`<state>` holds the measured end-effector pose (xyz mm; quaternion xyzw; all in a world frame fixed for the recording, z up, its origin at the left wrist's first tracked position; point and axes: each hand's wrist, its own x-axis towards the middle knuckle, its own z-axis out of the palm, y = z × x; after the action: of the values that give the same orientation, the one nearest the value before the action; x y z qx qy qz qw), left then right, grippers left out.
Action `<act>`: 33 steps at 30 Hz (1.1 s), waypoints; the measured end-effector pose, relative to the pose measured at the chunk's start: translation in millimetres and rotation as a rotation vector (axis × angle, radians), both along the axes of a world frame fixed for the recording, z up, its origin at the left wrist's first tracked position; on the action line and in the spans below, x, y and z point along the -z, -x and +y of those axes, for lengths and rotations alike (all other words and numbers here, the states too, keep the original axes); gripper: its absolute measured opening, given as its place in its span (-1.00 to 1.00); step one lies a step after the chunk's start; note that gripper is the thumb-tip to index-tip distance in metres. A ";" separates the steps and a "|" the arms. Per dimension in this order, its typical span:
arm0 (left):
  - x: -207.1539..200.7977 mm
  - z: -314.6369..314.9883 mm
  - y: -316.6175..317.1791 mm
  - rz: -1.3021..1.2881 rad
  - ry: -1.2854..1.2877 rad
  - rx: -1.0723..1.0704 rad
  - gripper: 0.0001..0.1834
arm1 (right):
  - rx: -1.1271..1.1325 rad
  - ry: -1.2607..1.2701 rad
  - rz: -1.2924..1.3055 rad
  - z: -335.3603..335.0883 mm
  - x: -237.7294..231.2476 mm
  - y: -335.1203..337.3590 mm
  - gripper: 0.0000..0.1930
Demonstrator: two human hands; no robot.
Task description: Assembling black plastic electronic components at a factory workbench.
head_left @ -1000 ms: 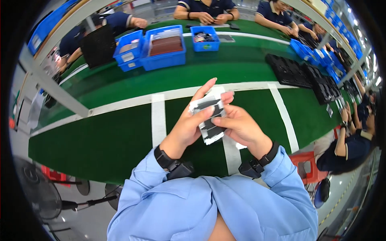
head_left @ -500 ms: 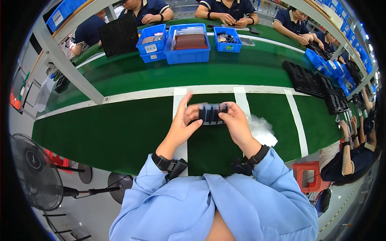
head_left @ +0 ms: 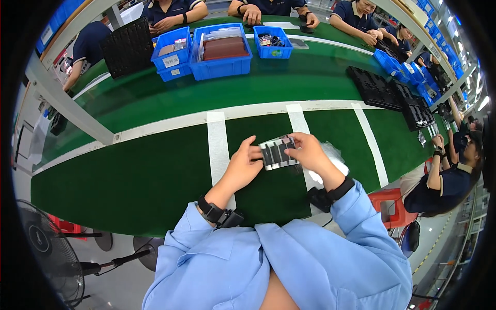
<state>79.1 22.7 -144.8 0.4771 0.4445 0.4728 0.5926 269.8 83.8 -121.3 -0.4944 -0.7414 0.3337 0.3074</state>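
Observation:
A small flat rectangular pack of black strips with pale bands between them (head_left: 279, 153) is held above the green work surface, tilted slightly. My right hand (head_left: 309, 154) is closed on its right side, the thumb lying across the front and the other fingers at the upper edge and behind. At the left edge, my left hand (head_left: 247, 161) touches the pack with its fingertips, the thumb by the lower left corner and the index finger raised. Just beyond my right hand lies crumpled clear plastic wrapping (head_left: 333, 157), partly hidden by that hand.
White tape strips (head_left: 218, 144) cross the green tabletop (head_left: 129, 170). Blue bins (head_left: 222, 67) stand on the far belt, and black molded trays (head_left: 372, 88) lie at the far right. A slanted metal post (head_left: 67, 98) rises at left; co-workers sit opposite and at right.
The pack has turned so its banded face shows more clearly, and sits a little farther right relative to my left hand. My left index finger is less stretched. The whole view has shifted.

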 end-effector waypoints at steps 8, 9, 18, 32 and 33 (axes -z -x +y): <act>3.8 11.2 30.5 0.542 -0.442 -0.362 -0.77 | 0.034 -0.344 -0.521 9.4 -23.9 -24.4 -0.47; 2.0 10.0 36.1 0.549 -0.431 -0.420 -0.80 | 0.107 -0.250 -0.390 24.2 -28.3 -41.1 -0.53; 1.2 9.2 34.0 0.697 -0.365 -0.420 -0.82 | 0.915 0.037 0.967 112.8 -66.2 -409.1 -0.74; -13.2 11.3 3.4 1.433 -0.256 -0.180 -0.44 | 1.411 0.208 0.484 182.3 -3.4 -557.7 -0.73; -14.8 12.7 1.7 1.456 -0.240 -0.157 -0.44 | 1.421 0.218 0.448 187.4 0.4 -568.7 -0.66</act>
<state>77.3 35.3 -129.9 0.6983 0.7029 0.1230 0.0561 838.5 271.2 -121.7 -0.8016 -0.1266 0.2193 0.5415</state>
